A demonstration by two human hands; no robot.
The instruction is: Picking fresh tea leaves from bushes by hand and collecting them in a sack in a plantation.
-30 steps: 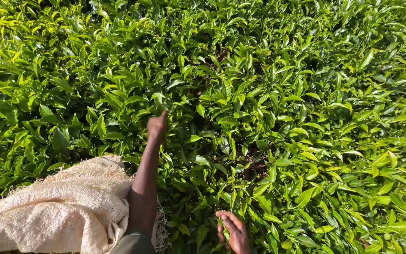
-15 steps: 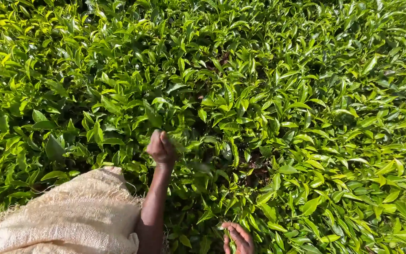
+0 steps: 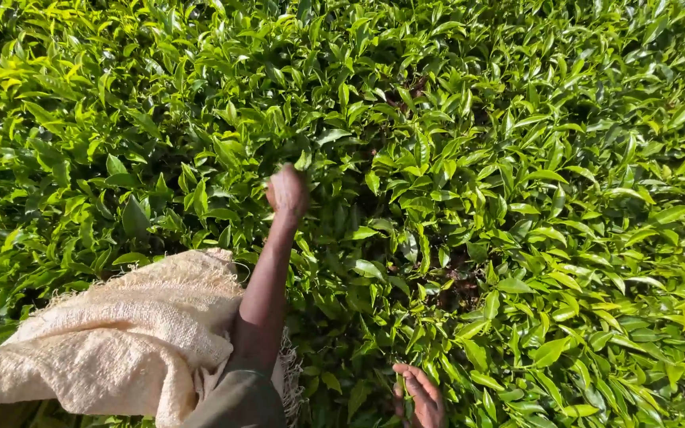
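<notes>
Where the dense bed of glossy green tea bushes [image 3: 517, 198] fills the scene, its pointed leaves look light, thin and easily torn, best pinched at the tender tips. Near left lies a coarse cream woven sack [image 3: 120, 341], soft and frayed. 2 hands work: left hand [image 3: 288, 192] clenched among shoots, right hand [image 3: 420, 396] loosely open, touching near leaves.

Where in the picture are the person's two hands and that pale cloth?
left hand [image 3: 287, 192], head view, on the back of the closed hand.
right hand [image 3: 420, 395], head view, on the fingers.
cream woven cloth [image 3: 120, 333], head view, on its middle fold.
</notes>
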